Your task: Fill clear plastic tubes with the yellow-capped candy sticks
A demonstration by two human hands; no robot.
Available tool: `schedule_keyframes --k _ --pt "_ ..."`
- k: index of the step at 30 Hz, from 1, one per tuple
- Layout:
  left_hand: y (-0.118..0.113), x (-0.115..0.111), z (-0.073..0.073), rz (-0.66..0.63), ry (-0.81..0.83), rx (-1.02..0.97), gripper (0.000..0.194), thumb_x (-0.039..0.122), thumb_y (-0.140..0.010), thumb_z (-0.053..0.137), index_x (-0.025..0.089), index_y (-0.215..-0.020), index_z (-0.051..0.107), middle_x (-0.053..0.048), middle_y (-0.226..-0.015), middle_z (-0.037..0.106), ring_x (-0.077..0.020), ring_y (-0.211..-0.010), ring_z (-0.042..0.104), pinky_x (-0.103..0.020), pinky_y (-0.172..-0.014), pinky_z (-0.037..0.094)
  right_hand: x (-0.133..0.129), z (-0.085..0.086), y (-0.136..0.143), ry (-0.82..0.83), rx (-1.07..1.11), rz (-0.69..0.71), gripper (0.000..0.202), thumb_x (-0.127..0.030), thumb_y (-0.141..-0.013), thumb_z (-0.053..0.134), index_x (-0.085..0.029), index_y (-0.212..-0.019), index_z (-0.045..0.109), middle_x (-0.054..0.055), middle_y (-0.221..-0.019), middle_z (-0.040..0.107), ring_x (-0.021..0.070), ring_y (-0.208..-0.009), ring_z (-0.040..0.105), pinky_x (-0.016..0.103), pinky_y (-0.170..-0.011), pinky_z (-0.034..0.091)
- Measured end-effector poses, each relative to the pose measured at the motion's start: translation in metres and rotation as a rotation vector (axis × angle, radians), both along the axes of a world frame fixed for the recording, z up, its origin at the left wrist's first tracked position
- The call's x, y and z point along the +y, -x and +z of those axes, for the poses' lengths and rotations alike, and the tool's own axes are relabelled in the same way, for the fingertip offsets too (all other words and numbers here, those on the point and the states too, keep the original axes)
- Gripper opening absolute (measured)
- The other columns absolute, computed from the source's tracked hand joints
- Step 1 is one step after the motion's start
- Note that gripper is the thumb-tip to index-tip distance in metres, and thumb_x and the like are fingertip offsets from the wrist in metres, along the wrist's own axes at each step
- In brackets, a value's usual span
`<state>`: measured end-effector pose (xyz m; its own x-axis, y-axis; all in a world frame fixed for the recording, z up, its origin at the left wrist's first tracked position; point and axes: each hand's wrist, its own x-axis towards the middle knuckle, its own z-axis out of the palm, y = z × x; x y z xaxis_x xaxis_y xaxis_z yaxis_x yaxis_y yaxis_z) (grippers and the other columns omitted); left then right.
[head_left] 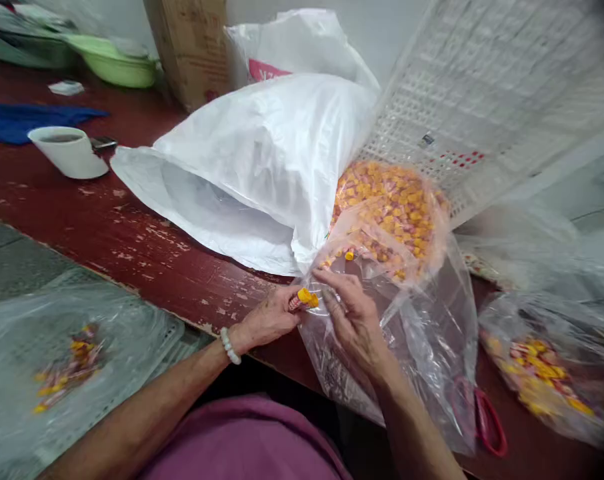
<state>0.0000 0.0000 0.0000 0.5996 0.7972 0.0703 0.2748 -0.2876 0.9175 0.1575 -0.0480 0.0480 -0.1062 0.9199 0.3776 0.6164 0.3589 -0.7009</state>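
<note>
1. Yellow-capped tubes (303, 299) are clamped in the left hand (269, 319), near the counter (132, 247) edge and beside the clear bag (427, 340).
2. Right hand (355, 313): thumb and fingers apart, no tube seen in its grasp. It is over the bag's film; contact cannot be confirmed.
3. Risk, as judged: a loosened left grip could drop tubes off the counter's edge.
4. Risk: slack film could snag the fingers; a tug could spill the heap (387, 207) inside.
5. Risk: the scissors (491, 423), one loop seen through the film, could catch or tear it if the bag is dragged.
6. Surroundings: the sack (262, 133) crowds the bag's left side and the tilted crate (432, 100) stands behind the heap, limiting reach there. The cup (75, 157) stands left of the sack, well apart from both hands.
</note>
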Motion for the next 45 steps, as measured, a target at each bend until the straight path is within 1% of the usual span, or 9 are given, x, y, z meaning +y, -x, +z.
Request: schedule_keyframes --k 4,8,12,15,18,25,35,41,45 --pt "-0.008 -0.005 0.002 -0.060 -0.040 0.066 0.004 0.013 -0.069 0.052 0.015 -0.069 0.056 0.001 -0.063 0.051 -0.0119 -0.059 0.040 -0.024 -0.057 0.029 0.033 -0.022 0.006 -0.217 0.103 -0.369 0.029 -0.031 -0.090 0.044 -0.020 -0.114 0.055 0.008 -0.108 0.061 0.0181 -0.097 0.055 0.038 -0.088 0.044" --pt "-0.015 -0.012 0.001 -0.109 0.071 0.018 0.005 0.013 -0.067 0.055 0.015 -0.071 0.058 -0.001 -0.066 0.056 -0.0130 -0.060 0.043 -0.025 -0.058 0.032 0.050 -0.039 0.014 -0.153 0.084 -0.211 0.035 -0.035 -0.089 0.046 -0.019 -0.120 0.049 0.010 -0.116 0.055 0.0177 -0.098 0.053 0.038 -0.088 0.044" --pt "-0.011 -0.010 -0.002 -0.011 0.374 -0.159 0.008 0.019 -0.066 0.060 0.015 -0.070 0.054 0.003 -0.062 0.049 -0.0087 -0.054 0.039 -0.021 -0.052 0.032 0.040 -0.035 0.005 -0.044 0.220 -0.290 0.033 -0.037 -0.094 0.030 -0.021 -0.115 0.051 0.007 -0.109 0.056 0.0165 -0.095 0.055 0.037 -0.086 0.045" --pt "-0.004 -0.007 -0.001 0.018 0.617 -0.274 0.013 0.022 -0.066 0.061 0.016 -0.070 0.050 0.007 -0.056 0.040 -0.0054 -0.044 0.030 -0.019 -0.043 0.026 0.021 -0.028 0.000 -0.037 -0.044 -0.055 0.037 -0.043 -0.086 0.048 -0.022 -0.117 0.051 0.008 -0.117 0.053 0.0221 -0.111 0.048 0.042 -0.095 0.039" --pt "-0.003 -0.006 0.002 0.019 0.703 -0.382 0.013 0.012 -0.061 0.057 0.015 -0.071 0.051 0.006 -0.059 0.042 -0.0059 -0.049 0.035 -0.019 -0.045 0.028 0.006 -0.033 0.006 -0.063 -0.328 0.141 0.071 -0.047 -0.067 0.069 -0.020 -0.127 0.043 0.012 -0.123 0.051 0.0288 -0.114 0.046 0.047 -0.096 0.036" --pt "-0.006 -0.011 0.004 0.048 0.792 -0.434 0.011 0.006 -0.055 0.051 0.014 -0.064 0.051 0.004 -0.061 0.045 -0.0095 -0.060 0.043 -0.022 -0.056 0.035 0.003 -0.056 0.024 -0.144 -0.331 0.040 0.077 -0.040 -0.057 0.075 -0.018 -0.124 0.044 0.012 -0.119 0.054 0.0283 -0.109 0.050 0.045 -0.093 0.039" --pt "-0.004 -0.011 0.002 0.046 0.954 -0.542 0.020 0.002 -0.050 0.054 0.013 -0.067 0.058 0.002 -0.063 0.054 -0.0104 -0.061 0.049 -0.022 -0.056 0.037 0.006 -0.047 0.029 -0.195 -0.281 0.094 0.062 -0.036 -0.054 0.074 -0.017 -0.109 0.054 0.010 -0.101 0.061 0.0264 -0.096 0.055 0.044 -0.088 0.042" --pt "0.008 -0.002 0.006 -0.015 1.089 -0.704 0.018 0.009 -0.059 0.068 0.011 -0.076 0.062 -0.001 -0.070 0.058 -0.0091 -0.061 0.054 -0.021 -0.058 0.041 0.014 -0.044 0.024 0.003 -0.041 0.127 0.087 -0.043 -0.059 0.078 -0.023 -0.132 0.036 0.012 -0.134 0.042 0.0268 -0.124 0.041 0.043 -0.101 0.037" --pt "0.014 -0.002 0.005 0.030 1.114 -0.728 0.016 0.013 -0.062 0.072 0.010 -0.073 0.061 -0.001 -0.063 0.057 -0.0074 -0.054 0.052 -0.019 -0.052 0.039 0.010 -0.055 0.023 0.063 -0.003 0.135 0.095 -0.043 -0.056 0.081 -0.023 -0.136 0.031 0.011 -0.130 0.047 0.0264 -0.119 0.047 0.042 -0.100 0.039"
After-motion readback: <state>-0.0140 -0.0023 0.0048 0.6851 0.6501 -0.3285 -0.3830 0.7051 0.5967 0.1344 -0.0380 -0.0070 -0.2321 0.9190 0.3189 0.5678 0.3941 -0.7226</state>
